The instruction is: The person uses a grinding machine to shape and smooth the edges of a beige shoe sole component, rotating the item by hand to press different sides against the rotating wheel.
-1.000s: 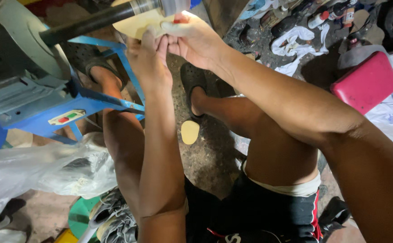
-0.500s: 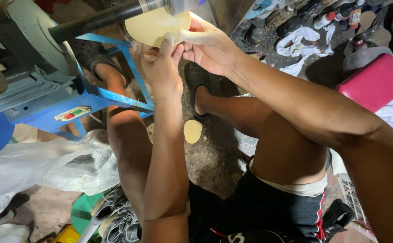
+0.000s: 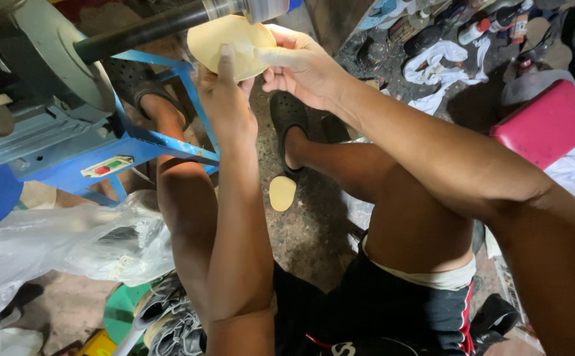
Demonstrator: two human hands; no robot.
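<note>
Both my hands hold a pale yellow, rounded flat piece up against the black shaft of a blue-framed machine at the top of the view. My left hand grips its lower left edge, thumb laid over the face. My right hand pinches its right edge. The piece's top touches the grey wheel end on the shaft. A second, smaller yellow oval piece lies on the ground between my legs.
The blue machine frame with a red and green switch stands at left. A clear plastic bag lies lower left, grey shoes below it. A pink case and scattered shoes and bottles sit at right.
The view has shifted so hands and piece sit lower in frame. The yellow piece is more exposed below the shaft; both hands keep their grip.
</note>
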